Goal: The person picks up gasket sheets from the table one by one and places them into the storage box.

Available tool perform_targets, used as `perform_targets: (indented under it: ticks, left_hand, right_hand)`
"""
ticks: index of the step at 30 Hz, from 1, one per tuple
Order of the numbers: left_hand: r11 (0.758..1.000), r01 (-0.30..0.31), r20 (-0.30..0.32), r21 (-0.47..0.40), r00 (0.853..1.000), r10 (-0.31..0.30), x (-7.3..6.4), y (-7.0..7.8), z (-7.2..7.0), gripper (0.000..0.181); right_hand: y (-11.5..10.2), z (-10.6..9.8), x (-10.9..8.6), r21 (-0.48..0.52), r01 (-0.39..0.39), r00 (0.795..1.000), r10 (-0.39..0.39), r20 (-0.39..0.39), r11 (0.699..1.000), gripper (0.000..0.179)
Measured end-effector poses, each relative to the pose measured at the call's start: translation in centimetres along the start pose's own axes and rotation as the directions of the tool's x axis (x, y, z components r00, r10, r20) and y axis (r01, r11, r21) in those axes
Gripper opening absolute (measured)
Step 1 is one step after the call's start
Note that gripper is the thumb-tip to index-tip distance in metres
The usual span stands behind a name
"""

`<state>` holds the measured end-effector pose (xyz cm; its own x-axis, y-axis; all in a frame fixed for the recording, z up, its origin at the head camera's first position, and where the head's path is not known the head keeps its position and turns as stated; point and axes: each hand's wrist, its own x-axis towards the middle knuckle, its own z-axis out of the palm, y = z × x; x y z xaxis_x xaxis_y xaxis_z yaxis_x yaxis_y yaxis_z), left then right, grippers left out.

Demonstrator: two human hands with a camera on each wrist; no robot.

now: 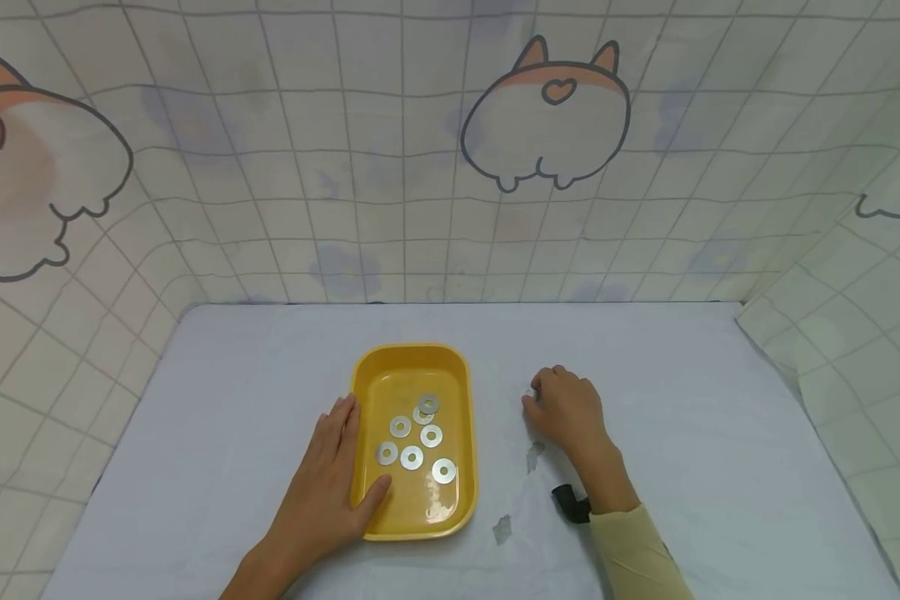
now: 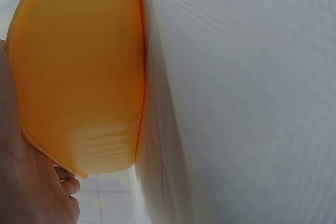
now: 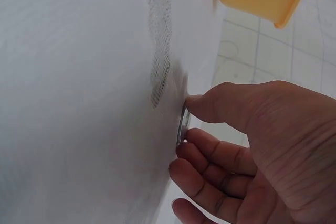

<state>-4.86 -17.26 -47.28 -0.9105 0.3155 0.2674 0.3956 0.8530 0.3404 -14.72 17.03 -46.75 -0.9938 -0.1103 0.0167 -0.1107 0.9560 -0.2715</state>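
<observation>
A yellow tray (image 1: 465,500) stands on the white cloth, with several flat metal washers (image 1: 412,457) lying in it; two of them overlap near its far end. My left hand (image 1: 326,492) rests along the tray's left rim, fingers straight and thumb reaching over the edge inside. In the left wrist view, the tray's outer wall (image 2: 79,77) fills the space beside the palm. To the right of the tray, my right hand (image 1: 573,412) pinches a metal washer (image 3: 183,121) at the cloth surface, thumb on one edge and a fingertip on the other.
A black curved object (image 1: 570,503) lies partly under the right forearm. Two grey torn-looking patches show on the cloth (image 1: 420,571) between tray and right arm. Tiled-pattern curtain (image 1: 420,225) encloses the back and sides.
</observation>
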Motion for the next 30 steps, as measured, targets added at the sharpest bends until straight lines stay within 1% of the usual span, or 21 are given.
perform_targets:
  ticks: [6,11,15,18,22,25,30]
  left_hand:
    - [1.000,-0.003,-0.002,-0.003,1.000,0.003,0.0,0.1,0.0,0.099]
    - [1.000,-0.002,-0.004,-0.003,1.000,0.002,0.0,0.2,-0.1,0.099]
    - [1.000,-0.006,-0.008,-0.009,1.000,0.006,0.0,0.2,-0.1,0.098]
    - [1.000,-0.004,-0.005,-0.008,1.000,0.004,0.0,0.1,-0.1,0.098]
    - [1.000,-0.013,-0.017,-0.001,1.000,0.013,-0.1,0.0,-0.1,0.097]
    - [1.000,-0.024,-0.028,0.002,0.999,0.024,-0.1,0.0,0.0,0.097]
    - [1.000,-0.031,-0.028,0.000,0.999,0.031,-0.1,0.0,0.0,0.096]
  right_hand:
    - [-0.3,-0.2,0.0,0.013,-0.050,0.999,0.050,0.004,0.999,0.025]
    - [-0.6,0.0,0.1,-0.001,-0.082,0.997,0.082,0.007,0.997,0.027]
    - [-0.8,0.2,0.2,-0.029,-0.084,0.996,0.084,-0.004,0.996,0.025]
    - [-1.0,-0.1,0.0,-0.038,-0.069,0.998,0.068,-0.016,0.997,0.018]
    - [-1.5,-0.5,-0.2,-0.030,-0.062,0.998,0.061,-0.025,0.998,0.011]
    - [-1.7,-0.4,-0.3,-0.034,-0.073,0.997,0.072,-0.027,0.997,0.011]
    - [-1.7,-0.2,-0.3,-0.039,-0.091,0.996,0.090,-0.027,0.995,0.014]
